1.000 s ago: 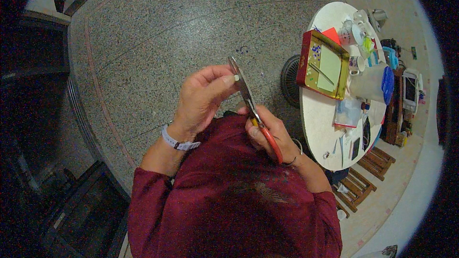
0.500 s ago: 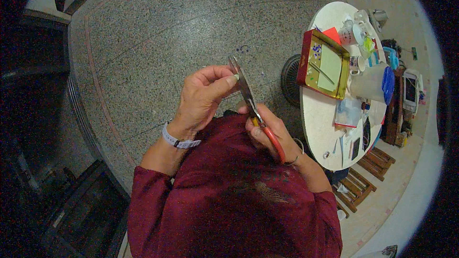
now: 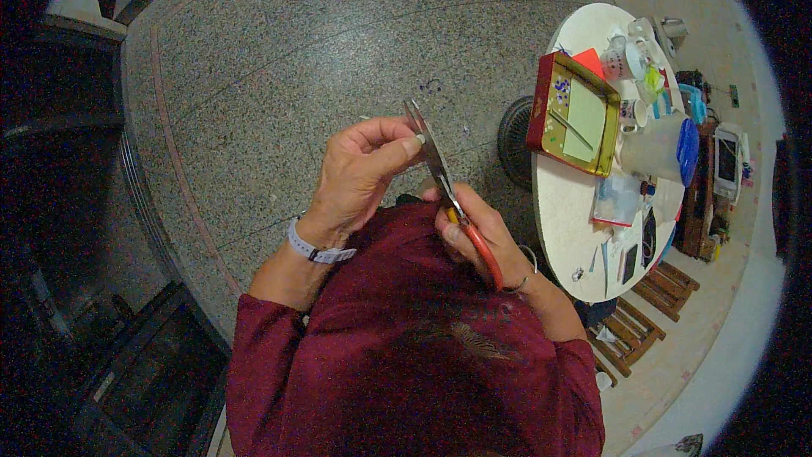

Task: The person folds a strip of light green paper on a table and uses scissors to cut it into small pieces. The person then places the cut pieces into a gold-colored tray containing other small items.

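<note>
A pair of scissors (image 3: 436,159) with red handles is in my right hand (image 3: 482,233), its fingers wrapped round the handles. The metal blades point away from me and up toward the left. My left hand (image 3: 364,167) is closed in a pinch, thumb and forefinger pressed together right beside the blades near their tips. Whatever sits between those fingertips is too small to make out. Beyond the blade tips, some tiny dark blue pieces (image 3: 433,83) show against the speckled floor.
On my right stands a white oval table (image 3: 554,228). It bears a red and gold tin (image 3: 545,110) with blue bits, green paper and a thin tool inside. A tub with a blue lid (image 3: 687,151), a mug (image 3: 630,112) and a plastic bag (image 3: 616,196) are behind it.
</note>
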Tool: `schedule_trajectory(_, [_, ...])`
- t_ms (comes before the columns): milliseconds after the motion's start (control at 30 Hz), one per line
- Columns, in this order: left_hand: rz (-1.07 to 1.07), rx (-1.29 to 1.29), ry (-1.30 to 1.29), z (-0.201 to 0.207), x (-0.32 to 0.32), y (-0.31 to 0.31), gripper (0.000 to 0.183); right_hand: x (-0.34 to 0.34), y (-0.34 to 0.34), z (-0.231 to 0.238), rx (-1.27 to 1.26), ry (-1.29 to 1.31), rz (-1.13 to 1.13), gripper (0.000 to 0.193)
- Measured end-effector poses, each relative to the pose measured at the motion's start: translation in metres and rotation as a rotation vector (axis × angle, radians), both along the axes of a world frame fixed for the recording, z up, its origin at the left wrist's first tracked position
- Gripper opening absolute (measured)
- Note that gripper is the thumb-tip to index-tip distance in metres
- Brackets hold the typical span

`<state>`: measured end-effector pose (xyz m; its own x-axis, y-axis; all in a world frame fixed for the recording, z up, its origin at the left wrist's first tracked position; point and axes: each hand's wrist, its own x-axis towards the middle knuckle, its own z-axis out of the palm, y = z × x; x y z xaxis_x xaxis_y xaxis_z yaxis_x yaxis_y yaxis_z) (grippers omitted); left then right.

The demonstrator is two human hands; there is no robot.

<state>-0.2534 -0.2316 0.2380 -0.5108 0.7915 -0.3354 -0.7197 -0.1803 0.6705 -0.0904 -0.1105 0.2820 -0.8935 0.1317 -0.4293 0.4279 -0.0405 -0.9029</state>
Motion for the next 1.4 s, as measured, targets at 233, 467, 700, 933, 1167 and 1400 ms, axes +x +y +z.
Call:
schedule_trajectory(233, [0.012, -0.018, 0.01, -0.003, 0.002, 0.0, 0.008, 0.0, -0.002, 0.0, -0.051, 0.007, -0.029, 0.038])
schedule_trajectory(467, [0.022, 0.018, -0.024, -0.005, 0.005, 0.002, 0.01, 0.003, -0.002, -0.001, -0.164, -0.009, -0.063, 0.038])
schedule_trajectory(700, [-0.006, 0.016, -0.028, -0.006, 0.002, 0.0, 0.011, 0.005, -0.002, -0.003, -0.131, -0.008, -0.05, 0.039])
schedule_trajectory(933, [-0.028, -0.016, -0.026, -0.006, -0.001, -0.002, 0.016, 0.006, -0.002, 0.0, -0.127, -0.028, -0.049, 0.039])
schedule_trajectory(1167, [-0.013, 0.01, -0.018, -0.005, -0.002, -0.003, 0.016, 0.006, -0.001, 0.003, -0.132, -0.066, -0.029, 0.038])
schedule_trajectory(1400, [-0.082, -0.028, -0.011, 0.003, -0.01, -0.007, 0.011, 0.007, 0.001, 0.003, -0.143, -0.005, -0.005, 0.036])
